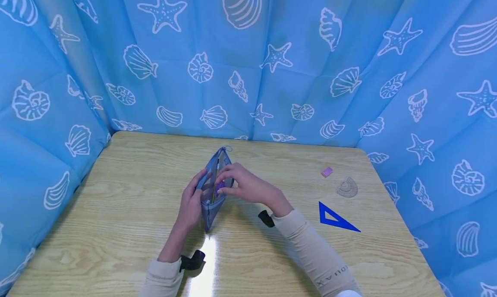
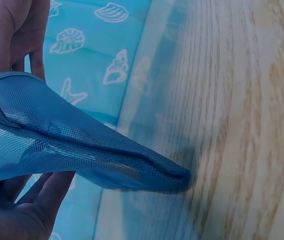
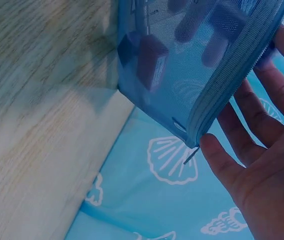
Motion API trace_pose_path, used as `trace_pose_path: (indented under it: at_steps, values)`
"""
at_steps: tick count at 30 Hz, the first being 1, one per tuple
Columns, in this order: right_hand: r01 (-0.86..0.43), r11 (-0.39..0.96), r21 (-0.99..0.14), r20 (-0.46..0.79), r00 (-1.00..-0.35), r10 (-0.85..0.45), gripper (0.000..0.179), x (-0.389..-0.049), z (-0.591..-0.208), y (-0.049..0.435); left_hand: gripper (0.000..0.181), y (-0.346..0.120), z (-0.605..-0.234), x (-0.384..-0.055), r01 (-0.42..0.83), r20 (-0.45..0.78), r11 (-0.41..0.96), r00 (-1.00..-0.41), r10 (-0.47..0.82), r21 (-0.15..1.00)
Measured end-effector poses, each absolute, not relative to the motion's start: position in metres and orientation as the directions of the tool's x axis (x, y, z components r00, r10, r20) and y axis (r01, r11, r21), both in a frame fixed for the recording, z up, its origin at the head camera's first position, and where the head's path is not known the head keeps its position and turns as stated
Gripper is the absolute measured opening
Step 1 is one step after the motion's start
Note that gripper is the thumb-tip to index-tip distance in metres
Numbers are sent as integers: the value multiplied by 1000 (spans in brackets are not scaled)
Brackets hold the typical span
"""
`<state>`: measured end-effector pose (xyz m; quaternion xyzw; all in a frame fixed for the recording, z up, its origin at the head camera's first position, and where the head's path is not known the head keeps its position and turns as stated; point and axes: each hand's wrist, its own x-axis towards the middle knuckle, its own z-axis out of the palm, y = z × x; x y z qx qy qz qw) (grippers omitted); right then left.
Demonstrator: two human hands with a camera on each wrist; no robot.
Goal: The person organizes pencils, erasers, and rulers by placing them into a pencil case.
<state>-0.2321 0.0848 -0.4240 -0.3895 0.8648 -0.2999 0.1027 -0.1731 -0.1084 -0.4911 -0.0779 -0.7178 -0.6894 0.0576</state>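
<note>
A blue mesh zip pouch (image 1: pixel 208 217) stands over the table with its zipped mouth spread wide. My left hand (image 1: pixel 189 204) grips its left side, and in the right wrist view left fingers show through the mesh. Inside lies a yellow pencil (image 1: pixel 213 196), and a boxy block (image 3: pixel 152 62) shows dimly through the pouch wall. My right hand (image 1: pixel 248 184) reaches into the mouth from the right. Between its thumb and fingers is a small purple object (image 1: pixel 219 187), partly hidden; its kind cannot be made out.
To the right on the wooden table (image 1: pixel 136 193) lie a pink eraser (image 1: pixel 327 172), a clear protractor (image 1: pixel 347 187) and a blue set square (image 1: pixel 336 219). A blue curtain (image 1: pixel 233 94) with shell prints hangs behind the table and along both sides.
</note>
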Motion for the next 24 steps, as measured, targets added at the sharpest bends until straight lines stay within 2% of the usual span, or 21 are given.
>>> trace_pose_path:
  at_steps: [4, 14, 20, 24]
  values:
    - [-612, 503, -611, 81, -680, -729, 21, -232, -426, 87, 61, -109, -491, -173, 182, 181, 60, -983, 26, 982]
    - [-610, 445, -656, 237, -726, -645, 22, -227, -437, 111, 62, -109, -490, -175, 166, 167, -13, -986, 29, 986]
    - [-588, 463, -663, 248, -756, -606, 20, -221, -446, 138, 63, -108, -489, -174, 156, 156, -12, -988, 14, 988]
    - [-546, 518, -659, 210, -794, -570, 20, -214, -452, 160, 63, -109, -489, -174, 158, 159, -17, -987, 12, 987]
